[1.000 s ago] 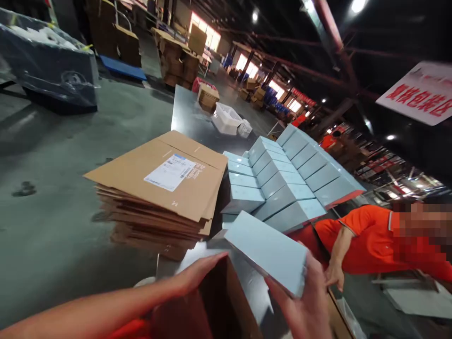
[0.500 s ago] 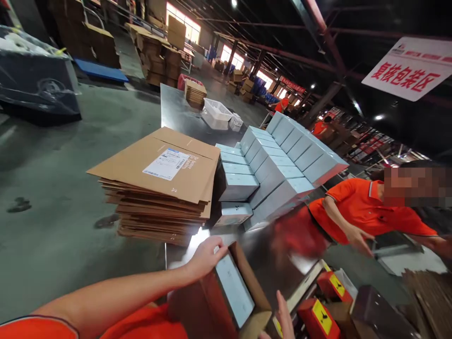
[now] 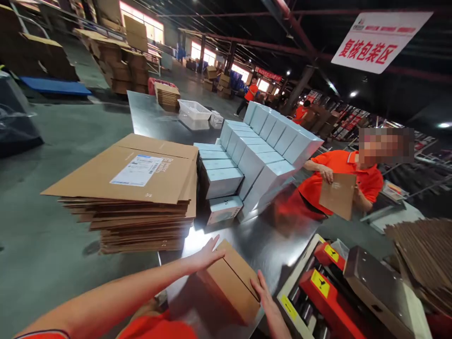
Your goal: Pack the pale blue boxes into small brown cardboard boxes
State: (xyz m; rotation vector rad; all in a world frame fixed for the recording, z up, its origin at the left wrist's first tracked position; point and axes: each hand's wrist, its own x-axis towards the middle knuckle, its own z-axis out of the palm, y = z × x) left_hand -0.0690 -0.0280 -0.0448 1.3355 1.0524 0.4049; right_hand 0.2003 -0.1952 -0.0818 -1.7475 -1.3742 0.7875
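A small brown carton (image 3: 231, 282) lies on the metal table (image 3: 275, 245) in front of me, its top flaps folded down. My left hand (image 3: 206, 256) rests flat on the far left flap. My right hand (image 3: 263, 294) presses the near right edge of the carton with straight fingers. Neither hand grips anything. Behind the carton rises a stack of pale blue boxes (image 3: 254, 160). To the left stands a pile of flattened cardboard cartons (image 3: 130, 193) with a white label on top.
A red and white taping machine (image 3: 339, 292) sits at the right. A co-worker in an orange shirt (image 3: 339, 181) holds a brown cardboard piece across the table. A white basket (image 3: 193, 110) and more flat cartons stand farther back. A red-lettered sign hangs overhead.
The pale blue box went from my right hand into the carton. The carton's flaps are now folded shut under both hands. The co-worker picked up a cardboard piece.
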